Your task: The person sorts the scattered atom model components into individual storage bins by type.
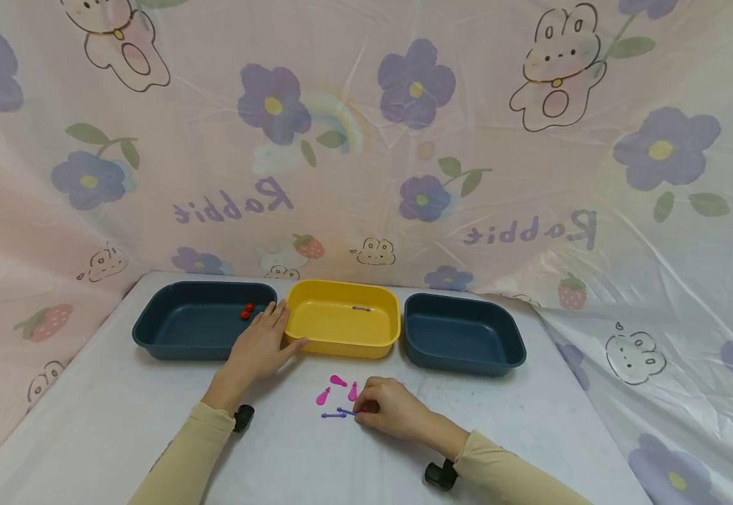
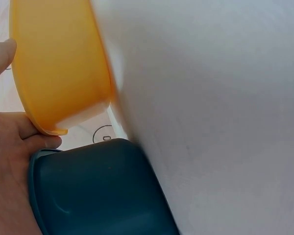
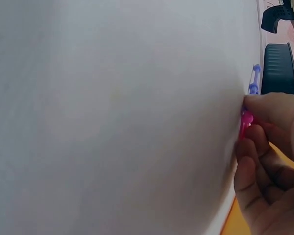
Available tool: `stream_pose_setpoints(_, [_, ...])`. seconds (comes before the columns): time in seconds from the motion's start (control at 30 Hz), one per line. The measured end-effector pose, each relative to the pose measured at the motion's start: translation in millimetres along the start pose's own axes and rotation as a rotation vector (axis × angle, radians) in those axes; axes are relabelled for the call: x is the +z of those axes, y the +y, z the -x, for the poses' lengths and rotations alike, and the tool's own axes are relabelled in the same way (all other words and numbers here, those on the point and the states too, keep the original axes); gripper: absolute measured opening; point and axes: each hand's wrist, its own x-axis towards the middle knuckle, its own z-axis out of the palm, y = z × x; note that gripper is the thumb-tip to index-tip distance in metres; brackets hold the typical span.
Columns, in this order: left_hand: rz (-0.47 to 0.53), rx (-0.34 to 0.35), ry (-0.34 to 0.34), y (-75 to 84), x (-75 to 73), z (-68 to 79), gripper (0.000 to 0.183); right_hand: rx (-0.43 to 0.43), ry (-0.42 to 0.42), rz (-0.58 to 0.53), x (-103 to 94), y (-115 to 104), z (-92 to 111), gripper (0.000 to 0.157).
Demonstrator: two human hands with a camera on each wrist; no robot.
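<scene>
My left hand [image 1: 260, 349] rests at the near left corner of the yellow tray [image 1: 341, 348], fingers stretched between it and the left dark blue tray [image 1: 179, 351]. Its thumb touches the yellow tray's front. On the tabletop, my right hand [image 1: 393, 409] pinches the end of a small purple stick [image 1: 344, 411] with thumb and forefinger. Another purple stick [image 1: 332, 416] lies beside it. Several pink bulb-shaped pieces [image 1: 323, 396] lie just beyond; in the right wrist view a pink piece [image 3: 246, 119] shows by the fingertips, partly hidden.
Two red balls [image 1: 245, 315] lie inside the left tray. One purple stick [image 1: 361, 308] is in the yellow tray. To the right stands another dark blue tray [image 1: 463, 361]. A patterned curtain [image 1: 353, 161] hangs behind the white table [image 1: 303, 463].
</scene>
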Motion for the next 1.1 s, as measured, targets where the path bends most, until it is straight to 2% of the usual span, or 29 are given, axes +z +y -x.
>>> stream_pose_setpoints(0.43, [-0.015,0.008,0.015,0.8,0.1,0.1,0.091,-0.021,0.026,-0.058,-1.3,-3,1,0.006])
stream_pose_setpoints(0.87, [-0.016,0.008,0.02,2.5,-2.5,1.1,0.089,-0.078,0.184,-0.088,-14.3,-3,0,0.009])
stream_pose_setpoints(1.1, [-0.018,0.011,0.024,3.1,-1.9,0.5,0.09,-0.029,0.236,-0.089,-25.2,-3,-5,0.01])
